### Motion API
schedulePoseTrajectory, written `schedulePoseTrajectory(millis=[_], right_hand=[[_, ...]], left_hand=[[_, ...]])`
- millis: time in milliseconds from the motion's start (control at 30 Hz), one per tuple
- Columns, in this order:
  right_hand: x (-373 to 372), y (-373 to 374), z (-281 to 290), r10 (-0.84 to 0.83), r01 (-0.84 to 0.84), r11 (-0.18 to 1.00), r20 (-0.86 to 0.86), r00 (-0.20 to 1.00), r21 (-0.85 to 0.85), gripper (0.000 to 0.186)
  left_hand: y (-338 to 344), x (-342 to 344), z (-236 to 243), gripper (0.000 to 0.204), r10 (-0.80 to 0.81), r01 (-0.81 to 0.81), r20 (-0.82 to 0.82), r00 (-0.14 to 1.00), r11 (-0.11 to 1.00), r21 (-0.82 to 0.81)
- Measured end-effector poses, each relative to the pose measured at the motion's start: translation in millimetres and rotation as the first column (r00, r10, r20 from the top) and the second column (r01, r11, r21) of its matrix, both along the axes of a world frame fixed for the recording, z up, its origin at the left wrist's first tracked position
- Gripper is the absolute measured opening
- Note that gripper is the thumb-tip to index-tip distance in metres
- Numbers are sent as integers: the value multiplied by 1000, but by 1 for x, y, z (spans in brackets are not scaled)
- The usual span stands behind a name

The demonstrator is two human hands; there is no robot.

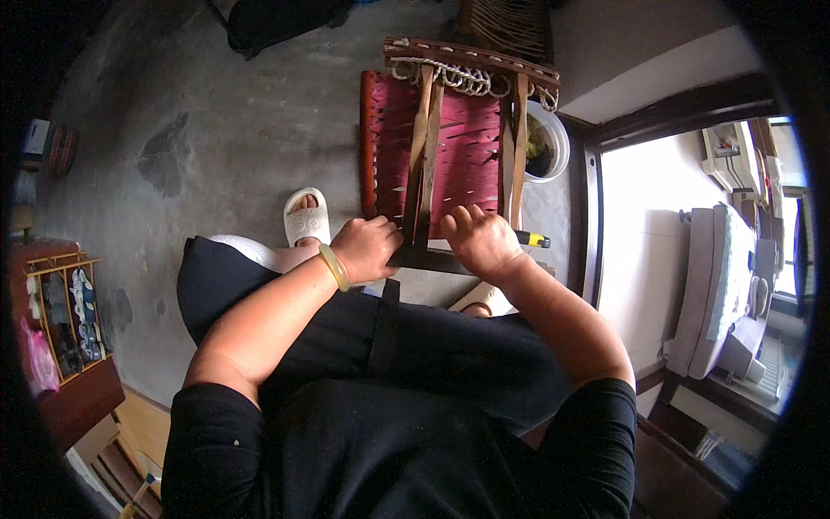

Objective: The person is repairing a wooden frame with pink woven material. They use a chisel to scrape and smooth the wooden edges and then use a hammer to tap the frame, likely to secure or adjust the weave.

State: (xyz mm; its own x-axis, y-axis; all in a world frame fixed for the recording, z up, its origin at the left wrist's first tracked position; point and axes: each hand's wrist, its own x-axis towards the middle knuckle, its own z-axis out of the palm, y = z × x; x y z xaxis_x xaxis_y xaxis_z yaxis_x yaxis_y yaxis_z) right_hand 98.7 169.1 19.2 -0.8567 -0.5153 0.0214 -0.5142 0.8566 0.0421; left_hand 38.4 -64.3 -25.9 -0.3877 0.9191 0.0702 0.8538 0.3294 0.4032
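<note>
Wooden edge (438, 262) between hands (370, 248) (481, 244), grey floor (225, 130) leftward

A lived-in home, by the look of it

This looks like a home, most likely a plain room or entrance area with a bare grey floor (233, 112), stained in dark patches. Light-coloured slippers (306, 229) are on the wearer's feet. At the left, a small rack (62, 265) holds what appear to be shoes (86, 303), with a pink bag (39, 355) beside them. A white bucket (560, 147) stands near a dark door frame (592, 208) at the right. Through the doorway shows a brighter, pale-walled room with what looks like a bed (696, 277) and, at the far edge, a daylit window (787, 242).
</note>
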Motion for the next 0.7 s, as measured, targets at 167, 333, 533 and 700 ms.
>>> schedulePoseTrajectory(millis=[167, 333, 533, 700], right_hand=[[-19, 5, 1, -87, 88, 993, -10, 996, 83, 12], [-58, 11, -5, -166, 167, 978, -20, 986, 123, 18], [-85, 16, -11, -236, 223, 961, 61, 970, 164, 21], [-75, 15, -15, -184, 161, 976, 154, 971, 147, 22]], left_hand=[[-1, -1, -4, 38, 1, 0, -22, 1000, 999, 48], [-1, -2, -4, 38, -11, 11, 14, 1000, 1000, 9], [-2, -3, -2, 38, -22, 21, 14, 1000, 999, 29], [-2, -1, -4, 39, -14, 14, -1, 1000, 999, 50]])
